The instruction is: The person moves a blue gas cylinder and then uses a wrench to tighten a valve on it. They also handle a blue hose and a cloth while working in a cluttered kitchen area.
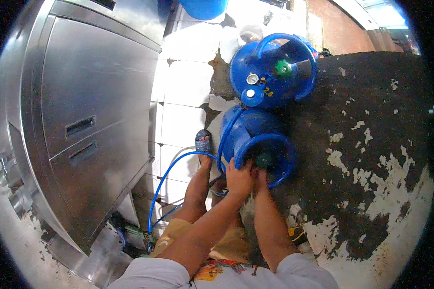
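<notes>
A blue gas cylinder (250,126) stands close in front of me and looks tilted toward me. My left hand (239,179) is closed at the near left part of its round collar (291,153), fingers bent over the rim. Beside it, my right hand (260,178) reaches inside the collar, near the dark green valve (264,160). Shadow and the collar hide the right fingers, so what they grip is unclear. A blue hose (165,179) curves in from the left and reaches the cylinder beside my left hand.
Behind stands another blue gas cylinder (270,91) with a green valve and a round gauge. A stainless steel cabinet (96,72) lines the left side. At the right is a dark surface with peeling paint (332,106). White floor tiles (184,123) lie between, with a blue tub (203,7) beyond.
</notes>
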The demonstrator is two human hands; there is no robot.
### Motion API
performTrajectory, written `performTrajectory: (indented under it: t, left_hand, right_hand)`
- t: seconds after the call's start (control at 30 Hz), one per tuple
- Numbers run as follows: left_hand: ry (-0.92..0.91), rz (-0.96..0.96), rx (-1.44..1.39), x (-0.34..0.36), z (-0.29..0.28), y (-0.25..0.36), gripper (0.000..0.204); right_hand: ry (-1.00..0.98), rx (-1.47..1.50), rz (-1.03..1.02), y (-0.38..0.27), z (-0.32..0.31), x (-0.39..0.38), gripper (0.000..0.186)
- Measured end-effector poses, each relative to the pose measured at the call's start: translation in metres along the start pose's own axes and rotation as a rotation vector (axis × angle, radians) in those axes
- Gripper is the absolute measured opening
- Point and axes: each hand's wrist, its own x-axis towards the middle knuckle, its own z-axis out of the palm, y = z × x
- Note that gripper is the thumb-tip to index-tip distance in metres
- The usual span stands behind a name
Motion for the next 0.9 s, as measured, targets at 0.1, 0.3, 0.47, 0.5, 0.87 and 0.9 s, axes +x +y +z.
performTrajectory:
  t: [0.1, 0.3, 0.47, 0.5, 0.87, 0.9]
  left_hand:
    - [0.080, -0.009, 0.105, -0.001, -0.005, 0.008, 0.037]
    - [-0.036, -0.063, -0.075, -0.005, 0.007, -0.003, 0.037]
    - [-0.329, -0.221, -0.079, 0.008, -0.014, 0.006, 0.038]
    - [-0.295, -0.230, -0.095, 0.006, -0.018, 0.007, 0.038]
    - [-0.132, -0.051, -0.273, 0.012, 0.013, -0.028, 0.040]
    - [-0.151, -0.063, -0.293, 0.015, 0.005, -0.026, 0.040]
  right_hand:
    - [0.007, -0.003, -0.002, 0.003, 0.000, -0.001, 0.034]
    - [0.071, -0.004, -0.032, 0.009, -0.006, -0.016, 0.034]
    - [0.095, -0.010, -0.048, 0.010, 0.009, -0.008, 0.034]
    - [0.088, -0.016, -0.047, 0.007, 0.017, -0.002, 0.034]
    - [0.121, -0.077, -0.070, -0.003, 0.046, 0.003, 0.034]
    - [0.126, -0.075, -0.070, -0.001, 0.045, 0.003, 0.034]
